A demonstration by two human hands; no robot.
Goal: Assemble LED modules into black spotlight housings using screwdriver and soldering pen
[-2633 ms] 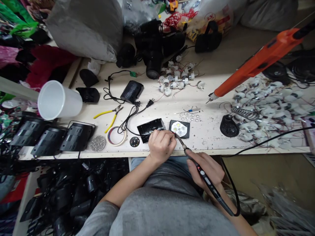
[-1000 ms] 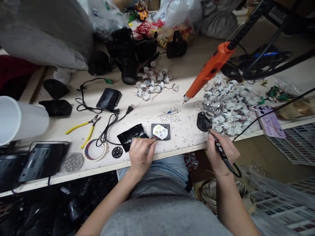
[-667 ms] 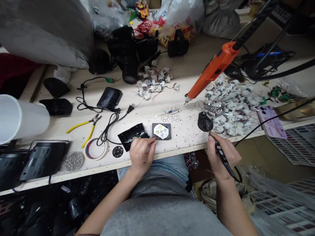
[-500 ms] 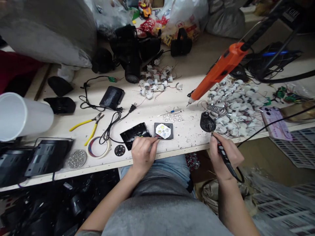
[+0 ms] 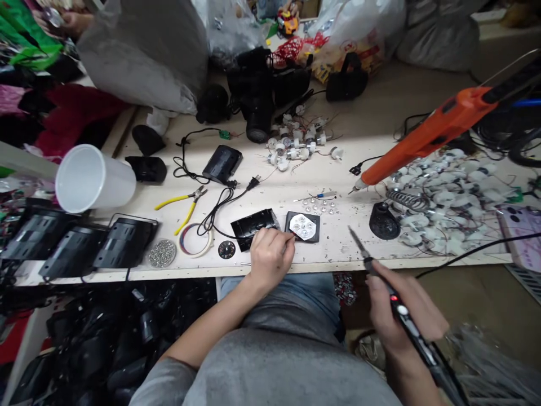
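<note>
My right hand grips a soldering iron with a small red light on its handle. Its tip points up and left, apart from the black iron stand with a coil spring. My left hand is closed in a pinch, apparently on thin wires at the lower left of a white LED board. That board sits on a black square part. Partly behind my left hand lies an open black casing with a plug cord. Several small clear lenses lie just beyond the board.
An orange electric screwdriver hangs at right over piled white motor parts. Left are yellow-handled pliers, a tape roll, a dish of screws and a white tub. Another person's hand shows at top left.
The soldering iron's tip has come away from the stand and moved left toward the LED board. My left hand stays beside the board. The view has shifted left.
</note>
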